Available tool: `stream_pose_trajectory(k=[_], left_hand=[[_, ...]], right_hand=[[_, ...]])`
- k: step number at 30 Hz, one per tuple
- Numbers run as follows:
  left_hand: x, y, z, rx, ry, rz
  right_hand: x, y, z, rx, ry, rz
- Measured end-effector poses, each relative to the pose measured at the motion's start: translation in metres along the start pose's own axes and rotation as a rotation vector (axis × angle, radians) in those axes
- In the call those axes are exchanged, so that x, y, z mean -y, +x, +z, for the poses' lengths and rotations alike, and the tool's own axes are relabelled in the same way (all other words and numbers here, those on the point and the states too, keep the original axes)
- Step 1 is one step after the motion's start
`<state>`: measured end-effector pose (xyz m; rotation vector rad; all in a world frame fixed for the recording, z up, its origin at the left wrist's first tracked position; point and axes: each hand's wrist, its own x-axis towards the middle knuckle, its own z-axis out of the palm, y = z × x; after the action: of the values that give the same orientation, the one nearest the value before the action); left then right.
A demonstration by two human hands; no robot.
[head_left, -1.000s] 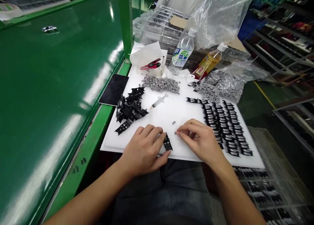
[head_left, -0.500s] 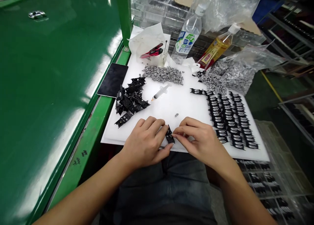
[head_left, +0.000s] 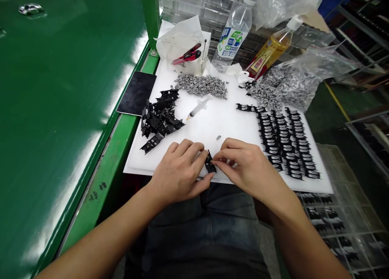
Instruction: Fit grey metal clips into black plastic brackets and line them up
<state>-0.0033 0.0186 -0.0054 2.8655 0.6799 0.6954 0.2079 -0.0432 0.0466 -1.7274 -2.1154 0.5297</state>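
My left hand is closed on a small black plastic part at the front edge of the white board, thumb below it and fingers above. My right hand comes in from the other side, its thumb and index finger pinched together at the part's right edge. Whatever sits between those fingertips is too small to make out. A single small grey metal piece lies just beyond the hands. Farther back rests a syringe with an orange tip.
Black parts lie heaped at left, grey metal pieces at the back. Rows of black parts with metal pieces fill the right side. Two bottles, a plastic bag, a holder with red-handled pliers and a dark tablet surround them.
The whole view has shifted slightly, with the board sitting a little higher in the picture. Both hands keep nearly the same pose at the black part.
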Motion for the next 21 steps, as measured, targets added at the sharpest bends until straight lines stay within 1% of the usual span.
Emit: stream_pose_trajectory(k=[6,8,10,12,13,14,15,16,18,19,21], left_hand=[[0.000,0.001,-0.002,0.015,-0.005,-0.005],[0.000,0.001,-0.001,0.011,-0.006,-0.001],[0.002,0.001,-0.001,0.005,-0.008,0.008],[0.004,0.000,0.000,-0.016,-0.010,0.020],[0.004,0.001,0.001,-0.027,-0.011,0.027],[0.005,0.001,0.001,-0.037,-0.008,0.032],[0.006,0.001,0.002,-0.048,-0.004,0.035],[0.006,0.002,0.002,-0.056,-0.001,0.041],[0.006,0.002,0.001,-0.072,0.004,0.048],[0.006,0.002,0.001,-0.076,0.006,0.050],[0.006,0.003,0.000,-0.080,0.009,0.049]], right_hand=[[0.007,-0.004,0.004,-0.015,0.031,0.094],[0.004,-0.004,-0.003,0.001,0.036,0.093],[-0.008,-0.001,-0.019,0.013,0.070,0.082],[-0.036,0.008,-0.043,-0.070,0.049,0.112],[-0.054,0.015,-0.056,-0.169,-0.008,0.152],[-0.075,0.022,-0.070,-0.289,-0.127,0.208],[-0.096,0.030,-0.083,-0.380,-0.249,0.301],[-0.116,0.038,-0.095,-0.409,-0.302,0.354],[-0.151,0.053,-0.112,-0.399,-0.352,0.389],[-0.164,0.059,-0.117,-0.373,-0.364,0.384],[-0.178,0.069,-0.118,-0.306,-0.380,0.345]])
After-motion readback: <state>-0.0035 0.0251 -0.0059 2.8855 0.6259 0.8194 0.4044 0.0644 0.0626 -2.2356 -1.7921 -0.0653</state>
